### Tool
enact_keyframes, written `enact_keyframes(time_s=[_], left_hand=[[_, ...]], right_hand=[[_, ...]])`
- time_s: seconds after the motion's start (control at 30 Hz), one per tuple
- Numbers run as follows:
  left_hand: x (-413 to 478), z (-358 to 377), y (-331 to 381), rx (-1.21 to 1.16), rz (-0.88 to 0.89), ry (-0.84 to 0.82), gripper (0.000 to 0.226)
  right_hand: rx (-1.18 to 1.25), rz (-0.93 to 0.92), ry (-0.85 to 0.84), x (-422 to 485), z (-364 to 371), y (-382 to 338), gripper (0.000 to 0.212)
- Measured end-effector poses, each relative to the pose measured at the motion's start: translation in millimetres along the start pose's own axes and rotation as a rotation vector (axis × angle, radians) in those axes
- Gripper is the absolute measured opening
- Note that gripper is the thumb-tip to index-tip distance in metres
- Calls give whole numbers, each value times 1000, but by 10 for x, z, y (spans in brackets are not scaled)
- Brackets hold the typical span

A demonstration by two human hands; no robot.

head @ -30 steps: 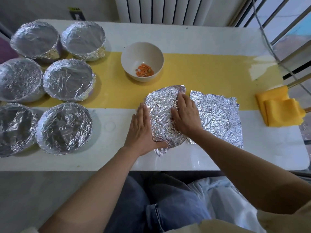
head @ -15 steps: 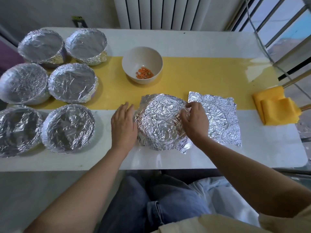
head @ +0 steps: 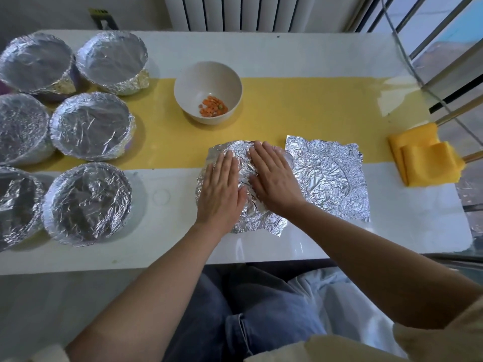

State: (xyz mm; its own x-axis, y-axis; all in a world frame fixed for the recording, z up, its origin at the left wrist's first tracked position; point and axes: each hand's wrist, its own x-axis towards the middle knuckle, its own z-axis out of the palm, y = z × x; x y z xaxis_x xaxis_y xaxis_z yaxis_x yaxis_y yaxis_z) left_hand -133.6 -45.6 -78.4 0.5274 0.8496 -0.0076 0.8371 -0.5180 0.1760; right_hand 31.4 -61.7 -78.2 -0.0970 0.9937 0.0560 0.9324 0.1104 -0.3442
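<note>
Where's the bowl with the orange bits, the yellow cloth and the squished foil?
bowl (head: 206, 79): head view, on the bare inside wall.
yellow cloth (head: 428, 160): head view, on the folded top layer.
squished foil (head: 257, 219): head view, on the crumpled part by its near edge.

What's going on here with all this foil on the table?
A person is pressing the left hand and right hand flat, side by side, on a crumpled foil sheet on the table, apparently smoothing it out. A second foil sheet lies flat just to its right. Six foil-covered bowls sit at the left end. A plain bowl with some orange bits stands uncovered behind the hands. A folded yellow cloth lies near the right edge.
</note>
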Motion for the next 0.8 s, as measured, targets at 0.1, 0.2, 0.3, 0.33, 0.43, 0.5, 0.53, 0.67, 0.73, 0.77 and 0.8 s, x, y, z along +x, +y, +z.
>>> enact_keyframes(time_s=[0.1,0.2,0.3,0.33,0.43,0.5,0.53,0.67,0.73,0.77,0.8], left_hand=[[21,24,-11,21,-3,2,64],[42,10,-8,13,-14,20,64],[99,-5,-26,-35,-82,35,65],[117,-7,-33,-58,-110,37,65],[147,15,-45,-139,-163,48,64],[153,30,-51,-218,-199,73,61],[162,30,-58,-262,-220,90,58],[186,56,-93,-430,-295,174,49],[181,83,-104,-557,-384,220,44],[176,98,-106,-615,-431,231,43],[170,109,-107,-648,-466,232,41]], right_hand=[[40,60,-16,65,24,17,61],[96,74,18,115,48,36,58],[133,95,64,117,58,35,56],[153,117,75,115,57,34,56],[216,175,107,117,68,46,54],[253,185,127,112,82,55,50],[268,188,137,107,88,56,48],[290,230,173,103,108,51,42],[299,250,178,103,112,49,41],[301,254,177,101,114,48,40],[300,254,177,99,114,45,40]])
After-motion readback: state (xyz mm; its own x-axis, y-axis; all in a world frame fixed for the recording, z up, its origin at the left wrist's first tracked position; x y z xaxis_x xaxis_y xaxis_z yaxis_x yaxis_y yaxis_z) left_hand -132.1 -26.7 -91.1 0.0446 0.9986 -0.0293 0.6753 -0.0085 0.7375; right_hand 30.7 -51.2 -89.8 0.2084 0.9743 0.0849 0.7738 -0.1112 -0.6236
